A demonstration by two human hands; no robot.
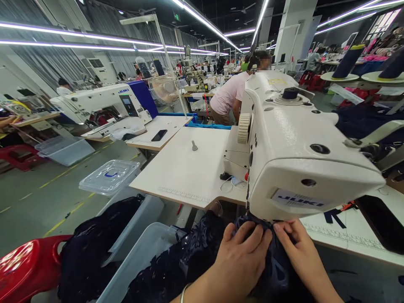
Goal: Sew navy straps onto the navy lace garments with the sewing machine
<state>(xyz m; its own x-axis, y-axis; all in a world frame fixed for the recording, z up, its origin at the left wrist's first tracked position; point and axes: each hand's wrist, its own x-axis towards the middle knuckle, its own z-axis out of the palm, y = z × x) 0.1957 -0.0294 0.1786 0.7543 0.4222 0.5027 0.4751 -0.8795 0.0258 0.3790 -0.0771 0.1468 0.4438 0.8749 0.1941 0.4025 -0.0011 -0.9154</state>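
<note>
Both your hands grip dark lace fabric under the sewing machine.
Your left hand and right hand bunch it at the table's front edge.

Two hands, two Juki sewing machines, one phone, perhaps two clear bins.

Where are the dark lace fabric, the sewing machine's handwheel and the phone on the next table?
dark lace fabric [202,256]: head view, bunched part left of the hands.
handwheel [243,128]: head view, ribbed rim.
phone [159,135]: head view, screen middle.
</note>
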